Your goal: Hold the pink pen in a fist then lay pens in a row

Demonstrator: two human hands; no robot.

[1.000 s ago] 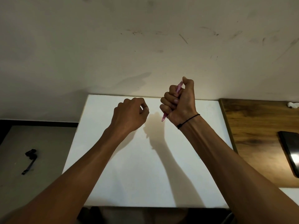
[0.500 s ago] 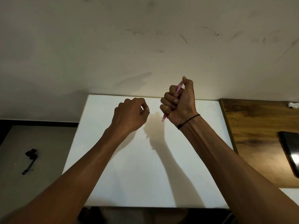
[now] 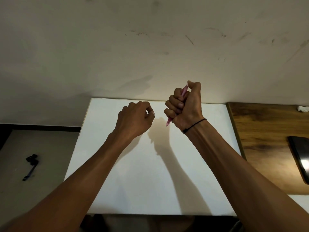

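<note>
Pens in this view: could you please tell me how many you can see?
1: a pink pen gripped in the right hand's fist above the white board. Others may be hidden.

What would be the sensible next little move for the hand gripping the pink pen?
Probably lower the right hand toward the white board. It grips the pink pen in a fist, tip pointing down, but raised above the board rather than touching it. The left hand hangs beside it, fingers curled, holding nothing I can see.

No readable text, label or number anywhere.
</note>
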